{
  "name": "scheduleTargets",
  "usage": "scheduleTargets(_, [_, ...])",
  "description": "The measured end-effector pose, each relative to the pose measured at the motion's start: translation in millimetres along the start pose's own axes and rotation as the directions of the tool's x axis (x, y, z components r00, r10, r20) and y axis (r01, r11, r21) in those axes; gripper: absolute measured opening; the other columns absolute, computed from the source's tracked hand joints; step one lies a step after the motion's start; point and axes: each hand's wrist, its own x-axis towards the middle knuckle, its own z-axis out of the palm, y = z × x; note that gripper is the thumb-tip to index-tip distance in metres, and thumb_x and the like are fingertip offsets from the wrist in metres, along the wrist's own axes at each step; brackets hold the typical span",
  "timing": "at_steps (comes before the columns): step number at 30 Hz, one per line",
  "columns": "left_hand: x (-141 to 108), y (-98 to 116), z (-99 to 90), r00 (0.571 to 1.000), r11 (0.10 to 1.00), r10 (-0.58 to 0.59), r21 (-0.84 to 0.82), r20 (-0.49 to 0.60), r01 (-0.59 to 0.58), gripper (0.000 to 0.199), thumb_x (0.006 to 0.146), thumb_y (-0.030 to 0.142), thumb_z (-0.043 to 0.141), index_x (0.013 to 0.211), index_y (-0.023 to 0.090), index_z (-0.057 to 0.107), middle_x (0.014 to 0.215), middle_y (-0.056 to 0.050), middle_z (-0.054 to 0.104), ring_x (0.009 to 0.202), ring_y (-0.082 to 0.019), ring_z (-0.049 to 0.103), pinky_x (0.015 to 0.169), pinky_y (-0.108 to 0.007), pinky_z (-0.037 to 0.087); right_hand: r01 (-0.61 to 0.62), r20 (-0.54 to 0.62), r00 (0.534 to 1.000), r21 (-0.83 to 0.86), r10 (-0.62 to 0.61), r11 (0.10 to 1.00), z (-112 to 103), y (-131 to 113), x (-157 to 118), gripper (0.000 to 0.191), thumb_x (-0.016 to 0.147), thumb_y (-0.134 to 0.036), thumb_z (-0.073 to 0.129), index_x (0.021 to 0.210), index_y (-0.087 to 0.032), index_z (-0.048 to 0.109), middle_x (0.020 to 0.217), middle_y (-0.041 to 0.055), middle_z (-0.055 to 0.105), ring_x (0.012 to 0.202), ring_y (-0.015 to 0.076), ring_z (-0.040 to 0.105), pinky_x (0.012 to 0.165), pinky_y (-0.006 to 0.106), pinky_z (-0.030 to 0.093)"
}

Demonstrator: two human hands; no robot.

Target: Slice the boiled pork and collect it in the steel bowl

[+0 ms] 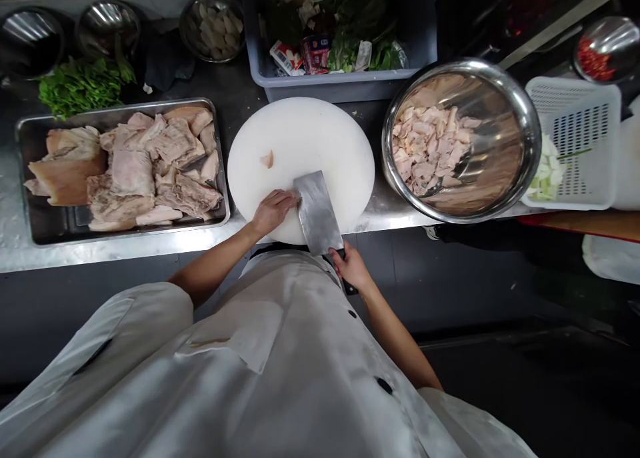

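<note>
A cleaver [320,211] with a broad grey blade lies flat or nearly so over the front of the round white cutting board [310,131]. My right hand [350,268] is closed round its handle at the board's front edge. At the blade's left edge is my left hand [275,210], its fingers bunched together against or very near the steel. Whatever those fingers may hold is hidden. One small piece of meat [267,159] lies on the board, beyond my left hand.
Left of the board, a metal tray [55,228] holds large pieces of cooked meat [133,171]. Right stands a steel bowl [500,145] of cut meat [430,141], then a white basket [600,145]. Behind are a grey bin [345,78] of scraps, green herbs [85,85] and several metal bowls.
</note>
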Motion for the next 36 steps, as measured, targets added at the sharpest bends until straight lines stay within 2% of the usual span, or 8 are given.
scheduleTargets(4, [0.4, -1.2, -1.2, 1.0, 0.999, 0.029, -0.017, -0.002, -0.029, 0.03, 0.107, 0.023, 0.045, 0.105, 0.023, 0.075, 0.104, -0.008, 0.076, 0.1, -0.02, 0.068, 0.093, -0.04, 0.059, 0.042, -0.056, 0.998, -0.009, -0.043, 0.999, 10.6, -5.7, 9.5, 0.033, 0.093, -0.059, 0.057, 0.09, -0.028, 0.044, 0.049, -0.0086, 0.051, 0.034, 0.0149, 0.049, 0.039, 0.027, 0.04])
scheduleTargets(9, [-1.0, -0.7, -1.6, 1.0, 1.0, -0.008, -0.001, 0.011, 0.008, 0.033, 0.107, 0.022, 0.043, 0.099, 0.022, 0.074, 0.101, -0.007, 0.075, 0.1, -0.021, 0.067, 0.092, -0.04, 0.059, -0.018, -0.011, 1.0, 0.006, 0.018, 1.0, 12.7, 6.1, -4.7, 0.034, 0.092, -0.059, 0.057, 0.09, -0.028, 0.045, 0.048, -0.0087, 0.05, 0.032, 0.0157, 0.048, 0.036, 0.027, 0.038])
scheduleTargets(12, [-1.0, -1.1, -1.8, 1.0, 0.999, -0.009, -0.032, 0.025, 0.01, 0.032, 0.108, 0.025, 0.043, 0.102, 0.022, 0.075, 0.102, -0.008, 0.076, 0.101, -0.021, 0.067, 0.092, -0.041, 0.059, 0.009, -0.034, 0.999, 0.01, -0.009, 1.0, 15.9, 3.4, -1.1, 0.033, 0.092, -0.058, 0.059, 0.089, -0.027, 0.044, 0.049, -0.0086, 0.05, 0.032, 0.0148, 0.047, 0.037, 0.027, 0.037])
scheduleTargets(22, [-0.3, -4.6, 2.5, 0.99, 0.996, 0.094, 0.005, -0.104, -0.094, 0.027, 0.107, 0.023, 0.05, 0.094, 0.021, 0.074, 0.093, -0.005, 0.074, 0.092, -0.018, 0.065, 0.084, -0.035, 0.059, -0.028, -0.013, 1.0, 0.067, 0.029, 0.997, 25.5, 10.1, -8.7, 0.036, 0.092, -0.059, 0.06, 0.09, -0.027, 0.044, 0.049, -0.0094, 0.049, 0.032, 0.0139, 0.046, 0.036, 0.026, 0.036])
scheduleTargets(25, [0.8, -4.4, 2.5, 0.989, 0.995, 0.096, 0.003, -0.114, -0.096, 0.027, 0.107, 0.023, 0.05, 0.091, 0.021, 0.073, 0.093, -0.005, 0.074, 0.092, -0.019, 0.065, 0.084, -0.035, 0.058, 0.009, -0.03, 1.0, 0.056, -0.007, 0.998, 27.0, 6.9, -5.6, 0.035, 0.092, -0.059, 0.059, 0.092, -0.027, 0.045, 0.05, -0.0091, 0.05, 0.033, 0.014, 0.047, 0.038, 0.026, 0.038])
scheduleTargets(27, [1.2, -4.6, 2.4, 0.991, 0.997, 0.079, -0.004, -0.11, -0.08, 0.029, 0.107, 0.022, 0.049, 0.089, 0.021, 0.072, 0.093, -0.006, 0.074, 0.093, -0.019, 0.065, 0.085, -0.036, 0.058, -0.021, -0.016, 1.0, 0.044, 0.021, 0.999, 25.2, 8.2, -10.9, 0.035, 0.092, -0.06, 0.059, 0.093, -0.027, 0.046, 0.049, -0.0092, 0.049, 0.033, 0.0145, 0.047, 0.037, 0.026, 0.037])
scheduleTargets(31, [-0.3, -3.4, 0.9, 0.996, 0.998, 0.039, -0.044, -0.084, -0.043, 0.029, 0.106, 0.022, 0.048, 0.09, 0.022, 0.072, 0.093, -0.006, 0.073, 0.094, -0.02, 0.065, 0.086, -0.038, 0.058, -0.048, -0.003, 0.999, -0.027, 0.048, 0.998, 25.2, 5.8, -14.0, 0.033, 0.094, -0.058, 0.057, 0.092, -0.027, 0.045, 0.049, -0.0093, 0.049, 0.033, 0.0151, 0.047, 0.039, 0.027, 0.037])
scheduleTargets(36, [-1.6, 1.2, 0.9, 0.999, 0.999, 0.027, -0.042, -0.027, -0.029, 0.017, 0.099, 0.019, 0.054, 0.1, 0.019, 0.071, 0.105, -0.01, 0.072, 0.102, -0.024, 0.064, 0.094, -0.044, 0.056, -0.012, -0.163, 0.986, -0.283, -0.036, 0.959, 42.6, -21.7, 15.2, 0.019, 0.099, -0.042, 0.053, 0.097, -0.024, 0.05, 0.054, -0.0037, 0.057, 0.05, 0.0199, 0.061, 0.057, 0.028, 0.045])
